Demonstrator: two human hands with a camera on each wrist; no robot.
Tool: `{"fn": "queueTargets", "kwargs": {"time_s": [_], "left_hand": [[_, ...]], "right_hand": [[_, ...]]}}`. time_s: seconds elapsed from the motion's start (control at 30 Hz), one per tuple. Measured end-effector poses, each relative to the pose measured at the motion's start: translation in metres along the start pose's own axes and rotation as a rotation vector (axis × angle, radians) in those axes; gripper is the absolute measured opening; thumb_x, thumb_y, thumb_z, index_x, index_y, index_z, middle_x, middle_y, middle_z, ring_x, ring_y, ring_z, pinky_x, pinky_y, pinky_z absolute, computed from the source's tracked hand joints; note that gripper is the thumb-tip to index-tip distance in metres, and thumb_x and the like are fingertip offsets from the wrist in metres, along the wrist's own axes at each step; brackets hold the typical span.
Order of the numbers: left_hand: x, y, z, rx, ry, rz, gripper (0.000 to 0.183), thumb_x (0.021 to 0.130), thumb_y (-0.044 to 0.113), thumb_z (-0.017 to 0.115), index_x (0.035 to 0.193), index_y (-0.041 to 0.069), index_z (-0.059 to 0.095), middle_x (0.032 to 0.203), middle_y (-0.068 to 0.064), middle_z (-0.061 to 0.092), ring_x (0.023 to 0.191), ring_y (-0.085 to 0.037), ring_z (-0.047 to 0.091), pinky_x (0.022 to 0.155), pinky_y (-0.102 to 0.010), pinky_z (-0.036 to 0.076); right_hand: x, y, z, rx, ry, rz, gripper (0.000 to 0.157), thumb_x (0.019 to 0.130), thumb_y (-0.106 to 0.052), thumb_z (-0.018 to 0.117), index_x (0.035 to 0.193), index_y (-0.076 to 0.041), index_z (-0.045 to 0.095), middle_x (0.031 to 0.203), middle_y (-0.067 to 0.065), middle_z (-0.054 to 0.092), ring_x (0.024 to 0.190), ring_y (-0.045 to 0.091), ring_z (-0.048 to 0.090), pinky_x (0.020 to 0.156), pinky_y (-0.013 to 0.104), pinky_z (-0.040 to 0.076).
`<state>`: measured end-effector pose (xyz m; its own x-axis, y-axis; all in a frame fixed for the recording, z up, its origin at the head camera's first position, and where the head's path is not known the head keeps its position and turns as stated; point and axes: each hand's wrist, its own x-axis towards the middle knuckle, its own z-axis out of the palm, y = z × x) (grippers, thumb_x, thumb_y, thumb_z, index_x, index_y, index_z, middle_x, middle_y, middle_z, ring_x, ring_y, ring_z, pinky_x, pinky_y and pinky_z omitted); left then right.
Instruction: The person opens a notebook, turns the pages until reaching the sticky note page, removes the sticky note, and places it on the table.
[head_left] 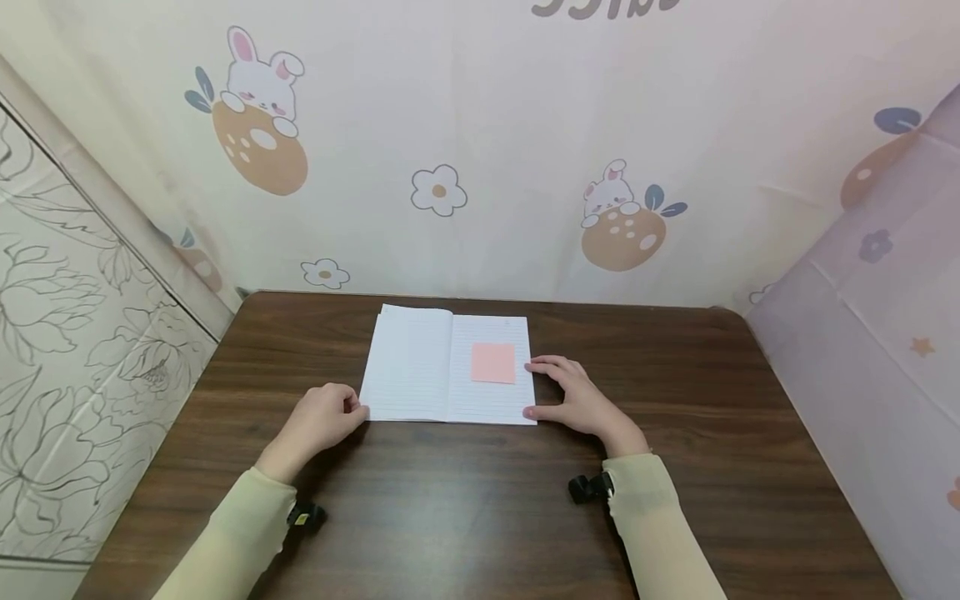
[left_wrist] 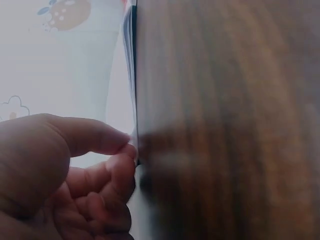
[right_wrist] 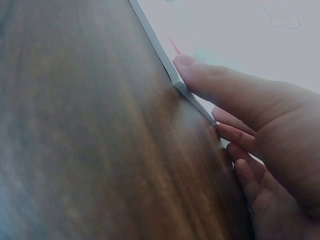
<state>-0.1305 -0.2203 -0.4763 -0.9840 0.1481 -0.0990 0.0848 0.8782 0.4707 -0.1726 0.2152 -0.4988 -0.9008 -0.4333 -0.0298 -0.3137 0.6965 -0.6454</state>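
Observation:
An open lined notebook (head_left: pixel 408 367) lies flat on the dark wooden table, its spine running away from me. A pink sticky note (head_left: pixel 492 363) sits on its right-hand page. My left hand (head_left: pixel 324 415) is at the near left corner, where thumb and forefinger pinch the notebook's edge (left_wrist: pixel 131 65); the other fingers curl beneath. On the opposite side, my right hand (head_left: pixel 573 402) rests with thumb and fingers spread apart. Its thumb (right_wrist: pixel 215 80) presses on the page by the near right corner, and the fingertips touch the right edge.
The wooden table (head_left: pixel 450 508) extends in front of the notebook and to both sides. A curtain (head_left: pixel 510 100) printed with rabbits and flowers hangs behind its far edge. Small black wrist cameras (head_left: pixel 589 487) are strapped over both pale sleeves (head_left: pixel 652 517).

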Motion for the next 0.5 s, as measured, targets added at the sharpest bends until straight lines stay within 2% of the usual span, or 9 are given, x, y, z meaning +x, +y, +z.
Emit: {"fn": "queueTargets", "kwargs": {"time_s": [0.3, 0.5], "left_hand": [[0.0031, 0.0008, -0.0049, 0.084, -0.031, -0.027, 0.032, 0.085, 0.031, 0.071, 0.063, 0.014, 0.055, 0.057, 0.002, 0.051, 0.055, -0.018, 0.047, 0.054, -0.032, 0.038], [0.0086, 0.0075, -0.0040, 0.061, 0.043, -0.006, 0.028, 0.085, 0.025, 0.069, 0.065, 0.013, 0.054, 0.057, 0.001, 0.050, 0.054, -0.018, 0.046, 0.053, -0.032, 0.037]], "right_hand": [[0.0007, -0.0015, 0.0001, -0.003, -0.002, 0.002, 0.079, 0.078, -0.050, 0.084, 0.146, -0.024, 0.053, 0.153, -0.002, 0.041, 0.142, 0.027, 0.029, 0.111, 0.058, 0.031], [-0.0008, 0.0003, 0.0008, -0.003, 0.001, 0.007, 0.080, 0.078, -0.052, 0.084, 0.146, -0.024, 0.053, 0.153, -0.002, 0.041, 0.142, 0.028, 0.029, 0.111, 0.058, 0.031]]}}
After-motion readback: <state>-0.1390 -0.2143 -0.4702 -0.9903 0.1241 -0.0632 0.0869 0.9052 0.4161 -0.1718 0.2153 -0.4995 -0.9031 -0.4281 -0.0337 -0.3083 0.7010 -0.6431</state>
